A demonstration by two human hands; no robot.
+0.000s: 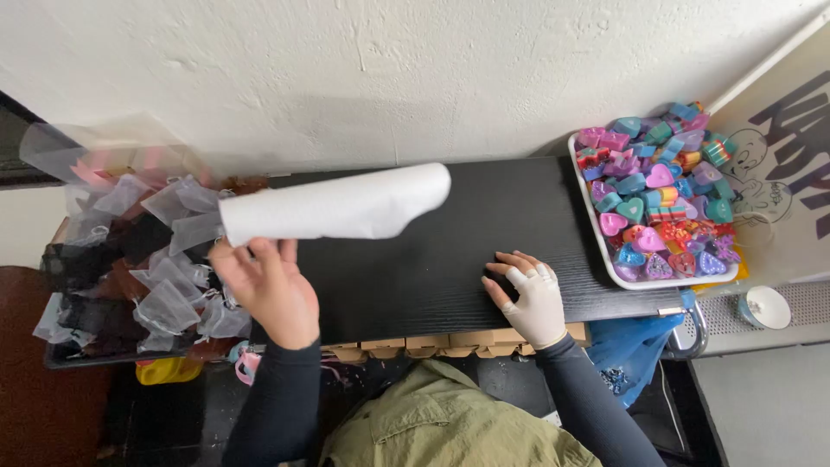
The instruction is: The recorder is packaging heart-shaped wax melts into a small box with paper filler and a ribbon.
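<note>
From my head camera: my right hand [529, 298] already wears a white glove and rests flat, fingers spread, on the black desk [415, 259]. My left hand [268, 290] is bare and pinches the cuff of the second white glove [337, 207], which sticks out limp to the right above the desk. So one glove is on, one not yet. Organza bags [164, 259] lie just left; a tray [605, 264] of coloured soaps [657, 199] sits right.
</note>
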